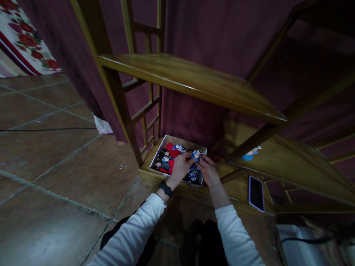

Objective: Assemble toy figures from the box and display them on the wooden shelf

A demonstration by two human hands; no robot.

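Note:
A shallow cardboard box [166, 142] sits on the bottom board of a wooden shelf unit [194, 79], filled with several small colourful figure pieces [169, 157], red, blue and white. My left hand [181, 165] and my right hand [208, 170] reach over the box's near right part. Together they pinch a small blue and white piece [196, 155] between their fingertips. Both arms wear white sleeves, and a dark watch [166, 188] is on my left wrist.
A phone [256, 193] lies face up on the bottom board to the right of the box. A blue and white piece [251, 152] lies on the slanted shelf board at right. Dark red curtain hangs behind. Tiled floor [55, 159] spreads left, crossed by a black cable.

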